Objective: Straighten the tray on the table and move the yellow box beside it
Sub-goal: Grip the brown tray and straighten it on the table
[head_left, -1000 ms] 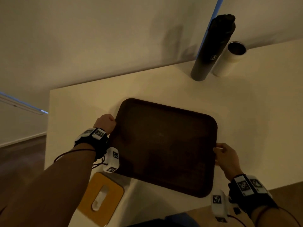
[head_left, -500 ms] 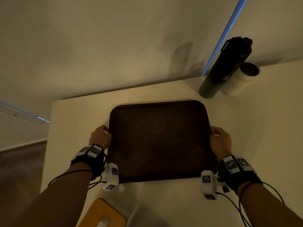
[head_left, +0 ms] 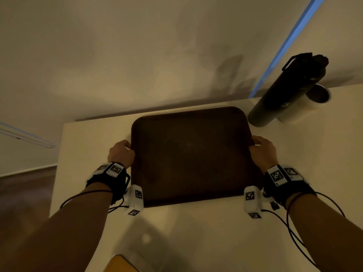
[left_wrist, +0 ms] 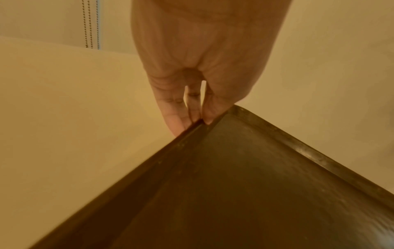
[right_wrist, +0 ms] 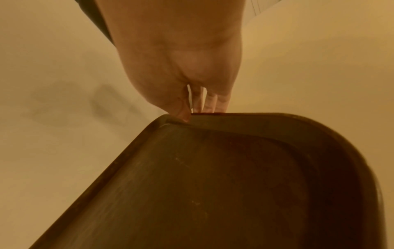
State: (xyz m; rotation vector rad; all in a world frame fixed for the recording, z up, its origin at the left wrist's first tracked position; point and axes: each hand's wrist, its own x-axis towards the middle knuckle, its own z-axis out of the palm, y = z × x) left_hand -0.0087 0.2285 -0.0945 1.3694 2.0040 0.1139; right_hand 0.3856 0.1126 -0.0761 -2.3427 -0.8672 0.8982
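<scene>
A dark brown tray [head_left: 190, 154] lies square to the white table's [head_left: 196, 232] far edge. My left hand [head_left: 121, 152] grips its left rim, thumb on top and fingers under the edge, as the left wrist view shows on the tray [left_wrist: 245, 185] with my left hand [left_wrist: 192, 116]. My right hand [head_left: 261, 150] grips the right rim the same way; the right wrist view shows my right hand [right_wrist: 200, 109] pinching the tray [right_wrist: 213, 185]. Only a corner of the yellow box [head_left: 119, 265] shows at the bottom of the head view, near the table's front edge.
A tall black bottle [head_left: 286, 91] and a white cup [head_left: 306, 107] stand at the back right, close to the tray's far right corner. A wall rises just behind the table. The table's left edge drops to a wooden floor [head_left: 25, 193].
The tray has turned from skewed to square with the table and slid toward the wall, both hands still gripping its sides. The yellow box has dropped nearly out of view.
</scene>
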